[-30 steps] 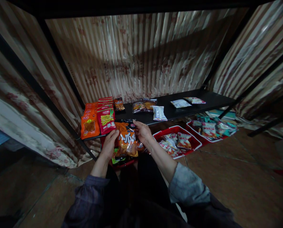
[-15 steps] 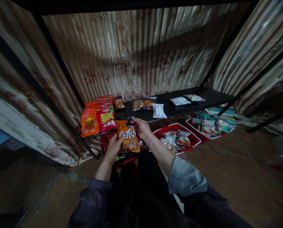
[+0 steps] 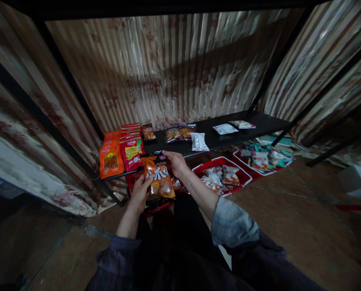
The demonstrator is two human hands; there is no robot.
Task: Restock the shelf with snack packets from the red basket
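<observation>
Between my two hands is an orange and black snack bag, held over a red basket in front of the shelf. My left hand grips its left side, thumb on the front. My right hand pinches its upper right corner. Close by on the shelf lie pink snack packets in an overlapping row, orange packets at the left end, and a small orange and black bag farther back. The bag and my hands hide most of the basket beneath.
On the black shelf lie brown snack bags, a white packet and two pale packets farther right. Red baskets of packets, one nearer and one farther, stand on the floor. A shelf post rises at left.
The orange and black bag has turned more upright and flattened out, its black top edge now showing between my hands. The whole view has shifted slightly.
</observation>
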